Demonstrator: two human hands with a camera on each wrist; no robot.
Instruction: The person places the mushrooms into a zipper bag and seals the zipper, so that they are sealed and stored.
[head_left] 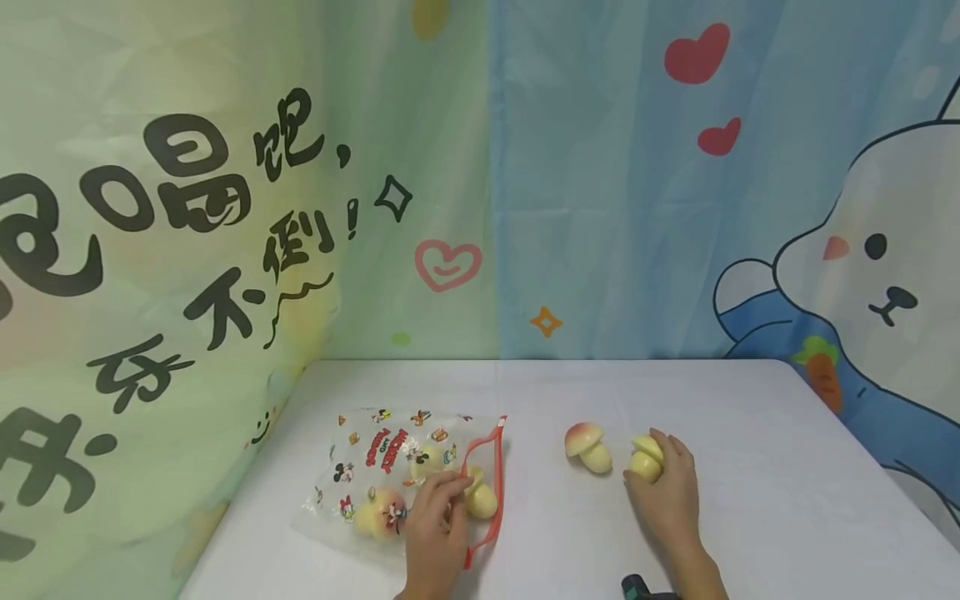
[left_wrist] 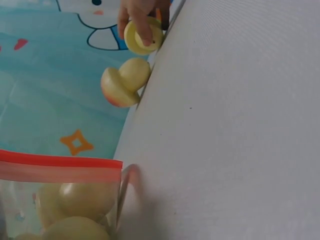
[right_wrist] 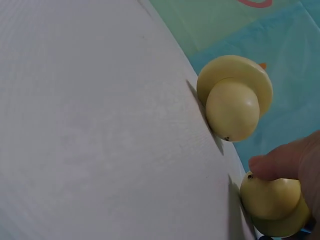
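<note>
A clear zip bag (head_left: 352,467) with cartoon prints and a red zip edge lies on the left of the table. Inside are several pale yellow mushroom toys, one mushroom (head_left: 482,500) close to the opening. My left hand (head_left: 438,525) pinches the bag's upper lip at the fingertips; it is out of its own wrist view. On the right, my right hand (head_left: 671,492) grips another yellow mushroom (head_left: 645,465) between thumb and fingers, its thumb over the stem in the right wrist view. A mushroom with a reddish cap (head_left: 587,447) lies just left of that hand.
The white table (head_left: 555,550) ends at a printed curtain (head_left: 600,208) behind it. A dark object (head_left: 636,587) shows at the bottom edge by the right forearm. The bag's open mouth (head_left: 501,467) faces right, towards the mushrooms outside it.
</note>
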